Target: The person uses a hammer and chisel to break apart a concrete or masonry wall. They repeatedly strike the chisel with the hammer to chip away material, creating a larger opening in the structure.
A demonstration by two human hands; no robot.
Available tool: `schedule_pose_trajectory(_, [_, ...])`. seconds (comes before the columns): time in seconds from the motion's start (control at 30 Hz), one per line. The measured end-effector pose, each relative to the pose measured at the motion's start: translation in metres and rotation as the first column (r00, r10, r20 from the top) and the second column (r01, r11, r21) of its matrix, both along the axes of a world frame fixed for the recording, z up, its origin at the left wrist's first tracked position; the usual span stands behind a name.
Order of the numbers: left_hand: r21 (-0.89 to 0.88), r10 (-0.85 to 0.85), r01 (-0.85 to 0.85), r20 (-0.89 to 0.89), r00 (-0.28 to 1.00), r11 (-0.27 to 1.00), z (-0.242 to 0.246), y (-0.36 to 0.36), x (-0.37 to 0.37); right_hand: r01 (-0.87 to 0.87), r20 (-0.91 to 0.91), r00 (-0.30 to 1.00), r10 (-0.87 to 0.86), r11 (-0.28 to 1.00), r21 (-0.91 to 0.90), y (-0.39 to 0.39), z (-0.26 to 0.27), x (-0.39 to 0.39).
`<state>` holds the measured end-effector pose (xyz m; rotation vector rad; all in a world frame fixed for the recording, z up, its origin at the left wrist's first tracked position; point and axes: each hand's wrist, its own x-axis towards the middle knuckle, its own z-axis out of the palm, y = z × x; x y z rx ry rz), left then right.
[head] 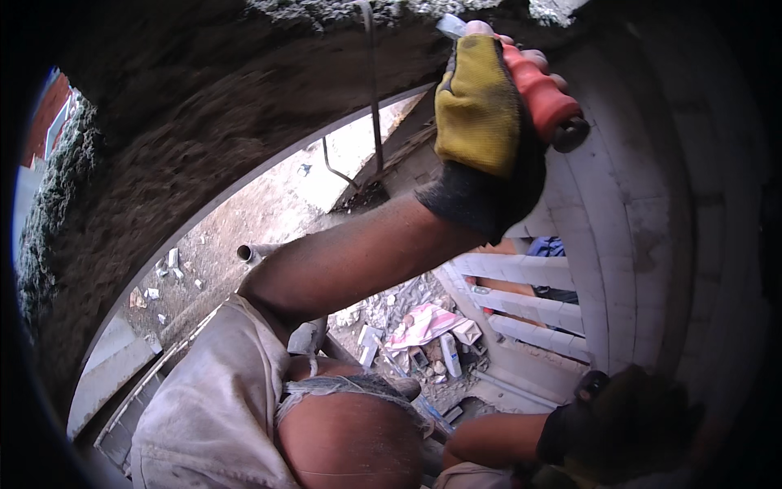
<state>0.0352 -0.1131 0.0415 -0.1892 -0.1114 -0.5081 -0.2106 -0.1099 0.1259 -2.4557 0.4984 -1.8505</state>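
Observation:
My left hand [479, 104], in a yellow and black glove with bare fingertips, is raised at the upper middle. It grips a hand tool by its red ribbed handle [544, 91]. The handle's dark butt points down to the right, and a bright metal part [452, 26] shows above my thumb. What kind of tool it is cannot be made out. Just above is the rough, broken edge of a dark masonry surface [201, 91]. My right hand [629, 422], in a dark glove, is low at the right, in deep shadow; its fingers and anything in them are hidden.
A pale block wall [611, 244] curves along the right side, with slats [519, 269] beside it. A bent metal rod [374, 91] hangs beyond my left hand. Far below lie rubble [440, 367] and a pink-striped cloth [424, 327]. A tube end [245, 252] juts out behind my arm; my bare knee [348, 440] is in front.

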Motion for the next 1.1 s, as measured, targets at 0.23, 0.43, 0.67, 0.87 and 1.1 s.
schedule_pose_trajectory(0.23, [-0.027, 0.011, -0.013, -0.076, 0.997, 1.000, -0.002, -0.012, -0.002, 0.487, -0.235, 0.449, -0.862, 0.456, -0.745, -0.005, 0.003, -0.034])
schedule_pose_trajectory(0.43, [0.102, 0.024, -0.018, -0.051, 0.998, 0.995, -0.016, -0.009, -0.017, 0.397, -0.140, 0.002, -0.990, 0.130, -0.909, -0.011, -0.007, -0.059])
schedule_pose_trajectory(0.67, [0.285, 0.015, -0.028, 0.048, 0.999, 0.958, -0.022, -0.011, -0.020, 0.485, -0.142, 0.041, -0.989, 0.144, -0.862, -0.013, -0.017, -0.050])
schedule_pose_trajectory(0.87, [0.248, 0.070, -0.099, 0.126, 0.990, 0.964, -0.015, -0.003, -0.009, 0.541, -0.158, 0.088, -0.984, 0.180, -0.822, -0.012, -0.026, -0.043])
schedule_pose_trajectory(1.1, [0.198, 0.141, -0.124, -0.078, 0.987, 0.972, 0.019, -0.001, -0.006, 0.640, -0.018, 0.237, -0.971, 0.171, -0.750, -0.016, -0.041, -0.042])
